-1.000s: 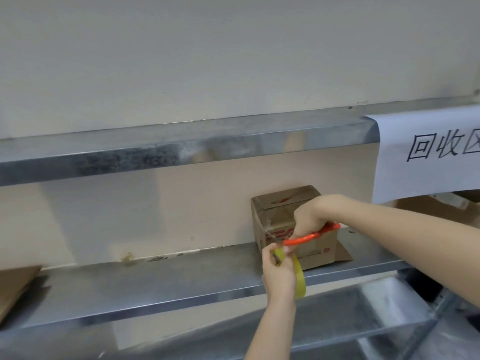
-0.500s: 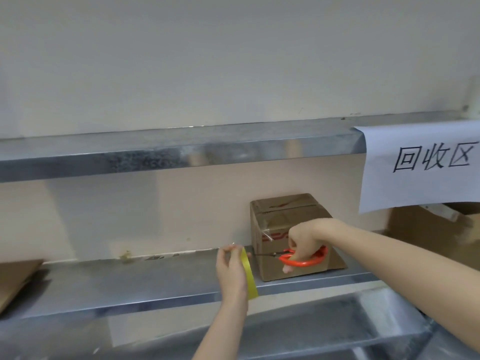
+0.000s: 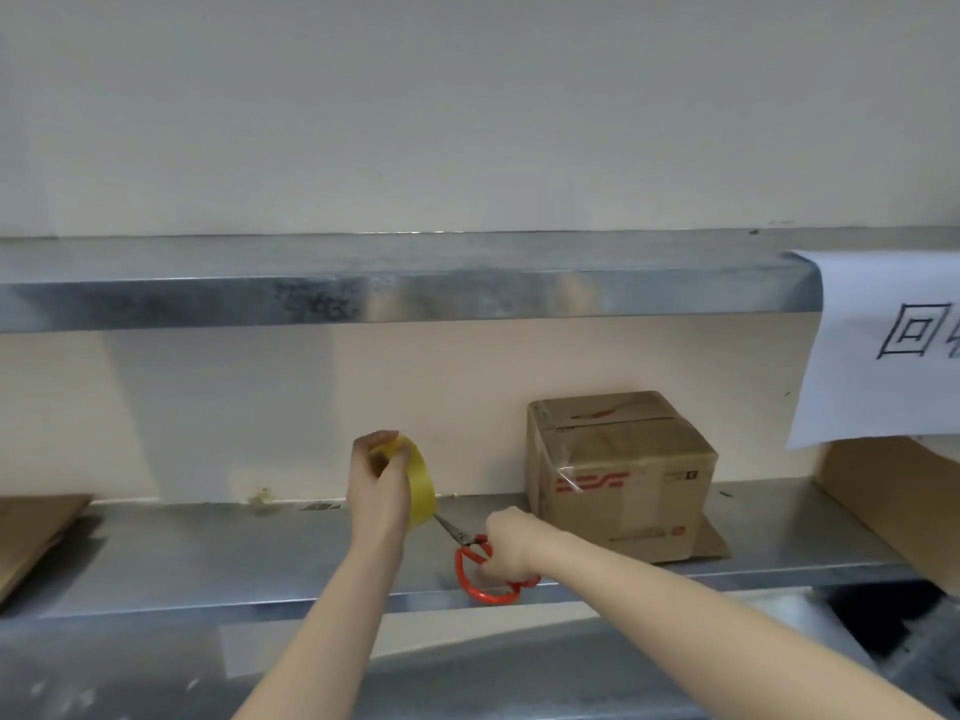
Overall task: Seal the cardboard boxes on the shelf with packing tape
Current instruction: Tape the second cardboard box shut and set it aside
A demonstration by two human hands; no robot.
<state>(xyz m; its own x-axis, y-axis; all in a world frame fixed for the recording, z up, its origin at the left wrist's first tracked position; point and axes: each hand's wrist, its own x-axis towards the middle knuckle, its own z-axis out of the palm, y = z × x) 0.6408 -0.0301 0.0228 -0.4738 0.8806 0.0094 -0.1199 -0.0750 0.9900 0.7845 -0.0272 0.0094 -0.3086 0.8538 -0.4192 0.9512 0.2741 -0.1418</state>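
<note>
The left hand (image 3: pixel 379 491) grips the yellow tape roll (image 3: pixel 418 485) over the shelf (image 3: pixel 208 558), left of the cardboard box (image 3: pixel 618 470). The right hand (image 3: pixel 511 545) holds red scissors (image 3: pixel 475 569) between them. A cut-off paper sign (image 3: pixel 883 350) hides another carton (image 3: pixel 893 491) top.

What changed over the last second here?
Both hands left the box: the left hand carried the tape roll leftward, the right hand drew the scissors down and left to the shelf front. Neither grip changed; the box stayed put.
</note>
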